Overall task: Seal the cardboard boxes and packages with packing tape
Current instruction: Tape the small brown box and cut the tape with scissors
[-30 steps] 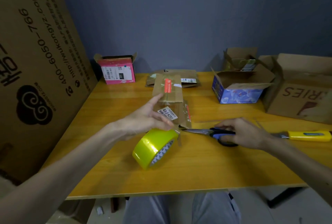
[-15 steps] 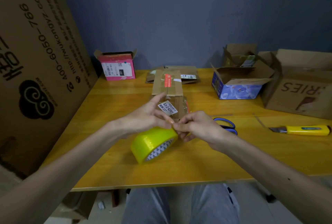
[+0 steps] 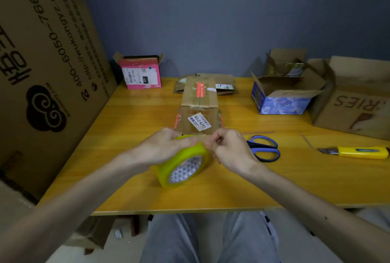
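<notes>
A yellow tape roll [image 3: 183,165] stands on edge on the wooden table [image 3: 274,182]. My left hand [image 3: 166,148] grips the roll's top from the left. My right hand [image 3: 230,150] is just right of the roll, its fingers pinched at the roll's upper edge; the tape end itself is too small to make out. Behind the hands lies a small flat cardboard package [image 3: 198,124] with a white label. A longer brown package [image 3: 200,93] lies beyond it.
Blue-handled scissors [image 3: 263,149] lie right of my right hand, a yellow utility knife [image 3: 356,152] further right. An open blue box [image 3: 282,98] and large brown boxes [image 3: 354,106] stand at the right, a pink box [image 3: 140,73] at the back left, a big carton [image 3: 42,55] on the left.
My right hand let go of the scissors, which now lie on the table, and came over to the roll. My left hand's fingers curled down onto the roll's top.
</notes>
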